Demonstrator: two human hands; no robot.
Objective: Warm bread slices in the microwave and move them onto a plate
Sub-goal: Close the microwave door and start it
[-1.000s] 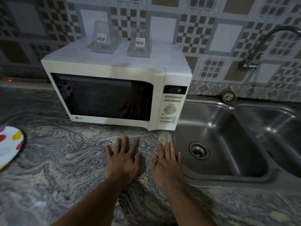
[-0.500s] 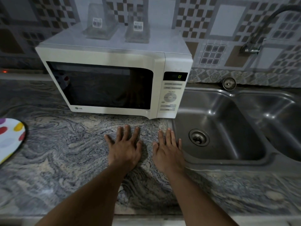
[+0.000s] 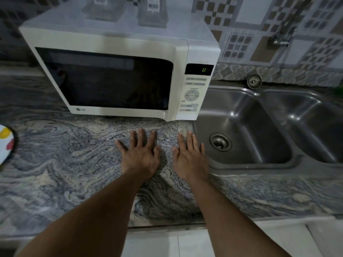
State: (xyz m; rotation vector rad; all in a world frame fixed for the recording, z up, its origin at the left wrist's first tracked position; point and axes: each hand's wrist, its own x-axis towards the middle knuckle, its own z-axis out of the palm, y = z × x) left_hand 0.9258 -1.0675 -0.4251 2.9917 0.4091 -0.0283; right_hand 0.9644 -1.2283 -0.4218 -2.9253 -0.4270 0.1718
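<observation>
A white microwave (image 3: 178, 58) stands on the counter with its dark door shut, and its display shows a green digit. Its inside is too dark to see, and no bread is visible. My left hand (image 3: 141, 154) lies flat on the marbled counter (image 3: 65, 164) in front of the microwave, fingers spread, holding nothing. My right hand (image 3: 189, 156) lies flat beside it, next to the sink edge, also holding nothing. A white plate with coloured dots (image 3: 5, 143) shows partly at the left edge of the counter.
A double steel sink (image 3: 259, 130) fills the right side, with a tap (image 3: 284, 34) on the tiled wall above it. Two clear plastic containers (image 3: 152, 12) with barcode labels sit on top of the microwave. The counter's front edge runs just below my forearms.
The view has tilted down and pulled back, so the counter's front edge and floor tiles now show. Both hands stay flat on the counter in the same spot.
</observation>
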